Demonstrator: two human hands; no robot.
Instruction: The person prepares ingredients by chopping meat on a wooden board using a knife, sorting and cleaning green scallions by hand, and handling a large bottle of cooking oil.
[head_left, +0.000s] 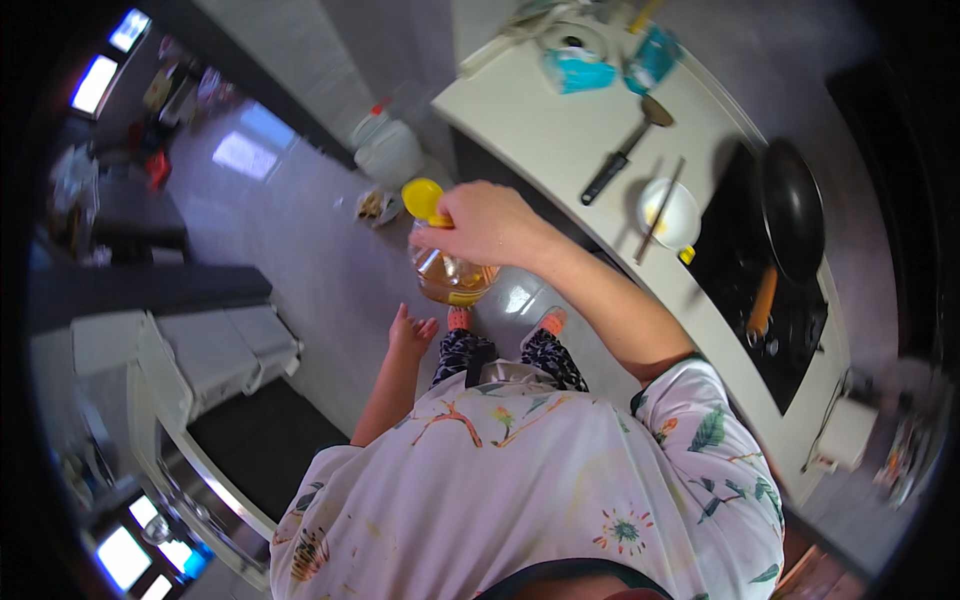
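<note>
A clear plastic bottle with amber liquid, likely cooking oil, hangs over the floor in my right hand. My fingers are closed around its upper part, by the flipped-up yellow cap. My left hand is lower and to the left, fingers apart, holding nothing and not touching the bottle. On the white counter to the right, a white bowl has chopsticks across it. A spatula with a black handle lies near the bowl. A black wok with a wooden handle is on the black cooktop.
Blue packages and a glass lid are at the counter's far end. A large translucent jug and a small bag stand on the floor beyond the bottle. A white cabinet-like unit is at the left.
</note>
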